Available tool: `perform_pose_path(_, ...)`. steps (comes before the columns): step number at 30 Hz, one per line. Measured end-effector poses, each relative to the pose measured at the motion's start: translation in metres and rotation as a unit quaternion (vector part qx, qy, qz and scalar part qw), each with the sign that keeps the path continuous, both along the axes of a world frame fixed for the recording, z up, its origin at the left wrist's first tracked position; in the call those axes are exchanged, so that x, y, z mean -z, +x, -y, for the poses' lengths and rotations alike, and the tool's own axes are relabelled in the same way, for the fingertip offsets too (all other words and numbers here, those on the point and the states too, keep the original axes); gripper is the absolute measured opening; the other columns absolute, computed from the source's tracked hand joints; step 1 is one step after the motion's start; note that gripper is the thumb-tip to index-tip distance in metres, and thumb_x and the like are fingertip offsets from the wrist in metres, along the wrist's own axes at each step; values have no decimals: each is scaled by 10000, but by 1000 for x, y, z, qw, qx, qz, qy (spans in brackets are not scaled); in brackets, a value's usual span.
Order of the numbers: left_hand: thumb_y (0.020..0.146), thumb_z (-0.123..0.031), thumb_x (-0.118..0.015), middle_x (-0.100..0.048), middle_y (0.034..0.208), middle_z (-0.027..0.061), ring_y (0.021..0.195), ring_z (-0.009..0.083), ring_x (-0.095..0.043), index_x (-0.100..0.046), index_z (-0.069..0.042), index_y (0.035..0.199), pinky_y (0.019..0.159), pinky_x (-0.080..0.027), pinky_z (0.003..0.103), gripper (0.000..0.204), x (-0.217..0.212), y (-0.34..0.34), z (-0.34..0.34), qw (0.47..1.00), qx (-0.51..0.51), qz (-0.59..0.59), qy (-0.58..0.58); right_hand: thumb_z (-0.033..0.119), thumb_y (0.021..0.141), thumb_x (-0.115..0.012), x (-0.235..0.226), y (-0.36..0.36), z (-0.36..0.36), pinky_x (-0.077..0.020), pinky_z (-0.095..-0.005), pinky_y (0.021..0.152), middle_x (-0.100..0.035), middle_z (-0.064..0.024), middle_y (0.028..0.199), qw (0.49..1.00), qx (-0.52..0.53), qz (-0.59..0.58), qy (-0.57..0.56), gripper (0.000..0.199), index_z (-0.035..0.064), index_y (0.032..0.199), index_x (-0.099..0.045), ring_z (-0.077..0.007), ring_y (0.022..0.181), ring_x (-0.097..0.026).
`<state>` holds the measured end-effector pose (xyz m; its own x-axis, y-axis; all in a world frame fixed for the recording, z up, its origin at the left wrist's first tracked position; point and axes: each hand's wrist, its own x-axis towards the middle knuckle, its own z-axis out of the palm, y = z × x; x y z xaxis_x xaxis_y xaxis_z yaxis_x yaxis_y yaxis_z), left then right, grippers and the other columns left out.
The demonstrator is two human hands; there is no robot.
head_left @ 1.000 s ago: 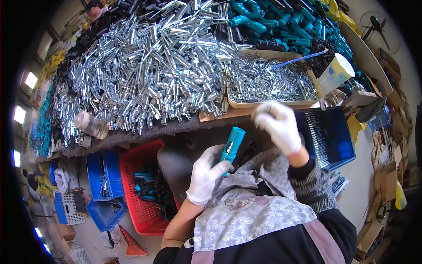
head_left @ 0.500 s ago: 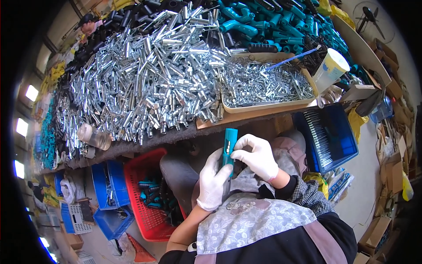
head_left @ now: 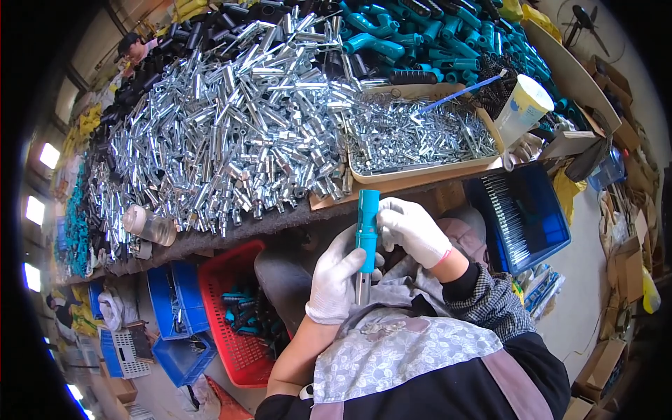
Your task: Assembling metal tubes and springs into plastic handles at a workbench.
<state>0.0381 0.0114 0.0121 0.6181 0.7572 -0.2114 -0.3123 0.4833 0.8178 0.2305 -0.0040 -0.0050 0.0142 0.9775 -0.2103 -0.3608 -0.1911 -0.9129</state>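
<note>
Teal handle (head_left: 367,227) upright on metal rod, gripped by left hand (head_left: 337,278) from below, right hand (head_left: 411,229) clasping beside top. Assembled ones in red basket (head_left: 217,280) left-below; chrome tube heap (head_left: 231,126) ahead, many left.

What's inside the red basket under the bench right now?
The red basket holds several teal handles with dark parts among them, heaped at its far end. The bench edge and the left hand cover the rest, so its fill is unclear.
</note>
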Motion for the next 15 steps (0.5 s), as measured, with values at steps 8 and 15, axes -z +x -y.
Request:
perform_pose_path(8, 981, -171, -580, -597, 1236, 170, 941, 215, -653, -372, 41, 1468, 767, -589, 344, 571, 18, -17, 3, 994, -5, 46, -96, 147, 1020, -512, -27, 40, -23, -374, -201, 519, -592, -38, 851, 993, 32, -89, 76, 318, -40, 1272, -567, -80, 620, -502)
perform_pose_path(15, 986, -176, -567, -588, 1252, 187, 958, 227, -650, -369, 38, 1468, 781, -585, 353, 564, 28, -26, 14, 995, 4, 22, -98, 247, 905, -677, -42, 54, -68, -498, -410, 653, -662, -115, 813, 735, 227, 567, 295, 132, 118, 879, -682, -347, 729, -631)
